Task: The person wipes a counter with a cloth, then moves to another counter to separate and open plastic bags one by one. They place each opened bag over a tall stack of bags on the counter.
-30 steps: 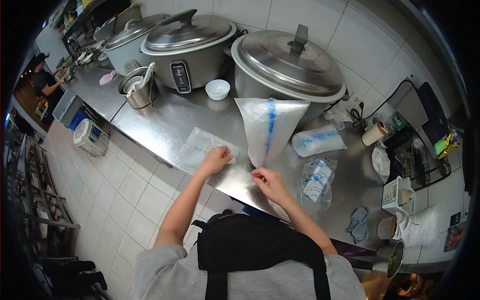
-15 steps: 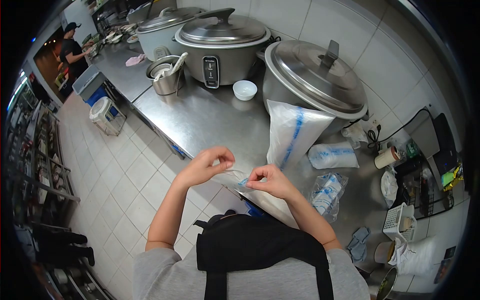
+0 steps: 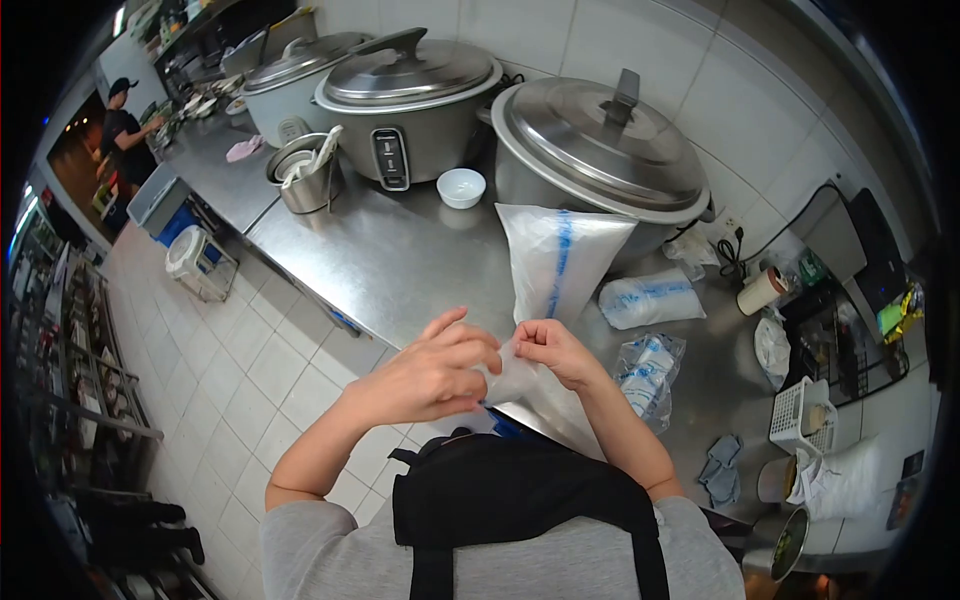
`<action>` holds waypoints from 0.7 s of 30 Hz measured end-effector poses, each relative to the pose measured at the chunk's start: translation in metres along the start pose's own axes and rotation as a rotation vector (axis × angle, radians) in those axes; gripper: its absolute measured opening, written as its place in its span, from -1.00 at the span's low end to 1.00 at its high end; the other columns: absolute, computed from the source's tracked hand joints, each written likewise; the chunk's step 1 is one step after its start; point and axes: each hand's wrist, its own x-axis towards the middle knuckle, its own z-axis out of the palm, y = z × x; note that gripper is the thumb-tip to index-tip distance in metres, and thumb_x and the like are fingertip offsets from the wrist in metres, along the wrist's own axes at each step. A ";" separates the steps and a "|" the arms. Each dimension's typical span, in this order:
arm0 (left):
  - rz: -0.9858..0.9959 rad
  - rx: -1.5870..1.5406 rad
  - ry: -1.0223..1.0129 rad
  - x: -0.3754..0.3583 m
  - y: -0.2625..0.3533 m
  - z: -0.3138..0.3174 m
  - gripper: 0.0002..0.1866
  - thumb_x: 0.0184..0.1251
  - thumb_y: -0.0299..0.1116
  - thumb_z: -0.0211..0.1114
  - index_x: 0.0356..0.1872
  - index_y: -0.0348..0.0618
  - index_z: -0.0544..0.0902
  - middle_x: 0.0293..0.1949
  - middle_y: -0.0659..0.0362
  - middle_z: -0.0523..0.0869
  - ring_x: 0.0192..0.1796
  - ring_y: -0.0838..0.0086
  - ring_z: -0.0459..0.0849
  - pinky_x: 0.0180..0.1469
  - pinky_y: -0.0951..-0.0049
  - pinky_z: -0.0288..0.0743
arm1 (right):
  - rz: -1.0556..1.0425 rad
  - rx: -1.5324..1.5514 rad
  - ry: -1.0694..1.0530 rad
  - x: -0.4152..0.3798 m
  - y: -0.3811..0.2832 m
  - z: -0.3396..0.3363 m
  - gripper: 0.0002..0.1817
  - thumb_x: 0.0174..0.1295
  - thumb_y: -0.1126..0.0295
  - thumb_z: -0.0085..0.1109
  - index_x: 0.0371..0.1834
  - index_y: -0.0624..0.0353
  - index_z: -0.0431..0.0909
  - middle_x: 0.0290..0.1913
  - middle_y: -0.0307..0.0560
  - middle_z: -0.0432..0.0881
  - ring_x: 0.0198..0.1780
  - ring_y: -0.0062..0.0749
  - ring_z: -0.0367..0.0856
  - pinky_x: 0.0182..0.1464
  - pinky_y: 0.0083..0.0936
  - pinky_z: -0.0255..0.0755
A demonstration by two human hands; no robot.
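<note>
My right hand (image 3: 558, 352) pinches the top of a thin translucent plastic bag (image 3: 515, 378) over the counter's front edge. My left hand (image 3: 432, 372) is beside the bag's left side, its fingers spread and loosely bent; whether a fingertip touches the film is hard to see. Just beyond my hands, a white plastic pack with a blue stripe (image 3: 562, 258) leans by the large rice cooker (image 3: 600, 150). A rolled white and blue plastic bundle (image 3: 655, 302) lies to its right, with a clear-wrapped blue-printed pack (image 3: 650, 372) nearer me.
The steel counter (image 3: 385, 262) carries another rice cooker (image 3: 410, 115), a white bowl (image 3: 461, 188) and a metal pot with utensils (image 3: 308, 178). On the right are a white basket (image 3: 803, 418) and a grey cloth (image 3: 720, 470). A co-worker (image 3: 125, 140) stands far left.
My left hand has turned, spread its fingers and moved slightly nearer my right hand. The bag now hangs from the right hand's pinch. The view has shifted a little.
</note>
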 end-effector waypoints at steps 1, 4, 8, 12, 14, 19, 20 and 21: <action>0.061 -0.025 -0.031 0.002 0.005 -0.008 -0.83 -0.16 -0.39 0.37 -0.54 -0.12 0.54 -0.17 0.29 0.52 0.09 0.42 0.40 0.30 -0.07 0.01 | 0.023 0.013 -0.005 -0.005 0.001 -0.004 -0.88 0.16 0.41 0.11 -0.44 0.24 0.49 -0.48 -0.32 0.51 -0.41 -0.72 0.41 -0.37 -0.73 0.29; 0.134 -0.022 -0.055 0.014 0.005 -0.016 -0.83 -0.17 -0.38 0.38 -0.56 -0.10 0.53 -0.29 0.34 0.55 0.04 0.44 0.45 0.30 -0.10 -0.02 | -0.221 -0.155 0.294 -0.018 -0.020 0.010 -0.91 0.12 0.44 0.13 -0.42 0.23 0.51 -0.47 -0.26 0.54 -0.36 -0.63 0.45 -0.31 -0.65 0.32; 0.181 0.100 -0.106 0.035 0.005 -0.015 -0.83 -0.15 -0.40 0.37 -0.55 -0.09 0.52 -0.42 0.37 0.55 -0.03 0.49 0.50 0.30 -0.13 -0.06 | -0.638 -0.436 0.356 -0.047 -0.068 0.019 -0.90 0.06 0.45 0.18 -0.41 0.24 0.51 -0.44 -0.28 0.52 -0.28 -0.54 0.44 -0.19 -0.64 0.31; 0.200 0.111 -0.112 0.046 0.006 -0.012 -0.83 -0.12 -0.43 0.33 -0.57 -0.14 0.47 -0.53 0.27 0.51 -0.13 0.49 0.51 0.30 -0.11 -0.02 | -0.784 -0.889 0.167 -0.066 -0.088 0.026 -0.88 -0.02 0.40 0.25 -0.48 0.18 0.52 -0.45 -0.17 0.53 -0.29 -0.32 0.46 -0.21 -0.46 0.31; 0.208 0.146 -0.121 0.049 0.004 -0.011 -0.83 -0.09 -0.42 0.32 -0.55 -0.14 0.47 -0.56 0.26 0.51 -0.23 0.48 0.53 0.29 -0.11 -0.01 | -0.712 -0.970 0.087 -0.073 -0.091 0.024 -0.86 -0.03 0.38 0.26 -0.49 0.18 0.52 -0.46 -0.17 0.52 -0.27 -0.30 0.45 -0.18 -0.44 0.30; 0.174 0.095 -0.126 0.056 -0.006 -0.017 -0.85 0.04 -0.37 0.28 -0.53 -0.15 0.47 -0.58 0.24 0.51 -0.34 0.44 0.55 0.26 -0.03 0.05 | -0.612 -1.118 -0.102 -0.087 -0.100 0.000 -0.85 -0.01 0.35 0.25 -0.48 0.17 0.52 -0.51 -0.19 0.51 -0.31 -0.38 0.44 -0.24 -0.51 0.29; 0.154 0.042 -0.139 0.058 -0.010 -0.020 -0.85 0.09 -0.35 0.25 -0.51 -0.16 0.48 -0.57 0.23 0.52 -0.35 0.44 0.56 0.25 0.01 0.07 | -0.612 -1.123 -0.097 -0.090 -0.102 -0.007 -0.85 -0.01 0.35 0.25 -0.48 0.17 0.52 -0.51 -0.19 0.51 -0.31 -0.38 0.44 -0.24 -0.51 0.29; 0.159 0.042 -0.139 0.060 -0.015 -0.023 -0.85 0.09 -0.35 0.25 -0.51 -0.16 0.48 -0.57 0.23 0.52 -0.35 0.44 0.56 0.25 0.01 0.07 | -0.560 -0.870 -0.093 -0.092 -0.104 -0.014 -0.86 0.01 0.36 0.23 -0.48 0.18 0.52 -0.51 -0.21 0.51 -0.35 -0.45 0.44 -0.30 -0.56 0.29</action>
